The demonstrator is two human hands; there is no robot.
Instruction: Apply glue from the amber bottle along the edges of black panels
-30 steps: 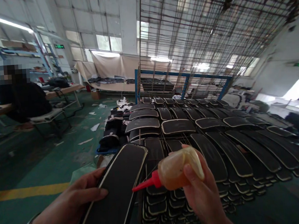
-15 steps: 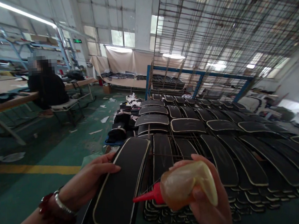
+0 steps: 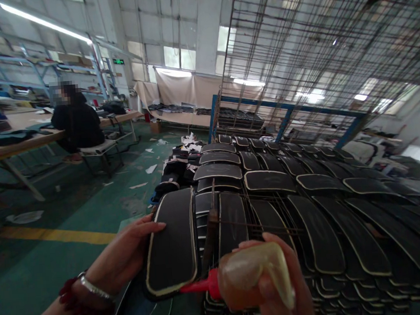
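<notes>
My left hand (image 3: pixel 125 252) holds a long black panel with a pale edge (image 3: pixel 172 241) by its left side, tilted towards me above the floor. My right hand (image 3: pixel 277 292) grips a soft amber squeeze bottle (image 3: pixel 249 274) whose red nozzle (image 3: pixel 197 286) points left and meets the panel's near edge. A red bead bracelet and a metal band sit on my left wrist. Under the held panel lies another dark piece, partly hidden.
Several stacks of similar black panels (image 3: pixel 306 203) lie on a wire rack to the right, under raised wire grids (image 3: pixel 313 49). A person in black (image 3: pixel 76 126) sits at a long wooden table (image 3: pixel 22 142) at the left. Paper scraps and a yellow line (image 3: pixel 57 234) mark the green floor.
The view has shifted right and down. The panel has turned more upright in my left hand, and the bottle has dropped lower, its nozzle now at the panel's near edge.
</notes>
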